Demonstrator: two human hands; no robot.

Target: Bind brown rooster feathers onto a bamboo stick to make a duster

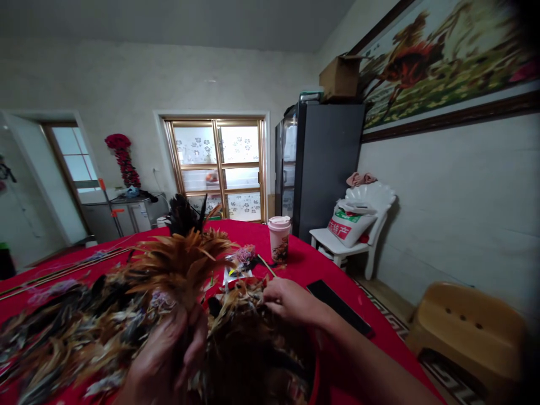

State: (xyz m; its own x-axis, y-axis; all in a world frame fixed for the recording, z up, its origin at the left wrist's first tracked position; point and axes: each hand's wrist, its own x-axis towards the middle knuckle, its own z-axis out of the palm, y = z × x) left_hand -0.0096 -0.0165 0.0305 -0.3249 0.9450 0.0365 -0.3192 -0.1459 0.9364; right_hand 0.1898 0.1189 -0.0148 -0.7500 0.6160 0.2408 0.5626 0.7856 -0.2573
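Note:
A fanned bunch of orange-brown feathers (181, 259) stands upright in my left hand (169, 343), whose fingers are closed round its base. My right hand (289, 301) reaches over a red basin (315, 365) with its fingers curled together at the feathers inside. Whatever lies between those fingertips is hidden. Loose brown and grey feathers (244, 298) fill the far part of the basin, and its near part is dark. To the left, a wide heap of mixed feathers (71, 332) covers the red tablecloth (228, 228).
A lidded pink cup (279, 239) stands beyond my right hand, and a flat black object (340, 306) lies to its right. Black feathers (185, 214) rise behind the bunch. Thin sticks (63, 273) lie at the left. A yellow-brown stool (468, 332) stands beside the table.

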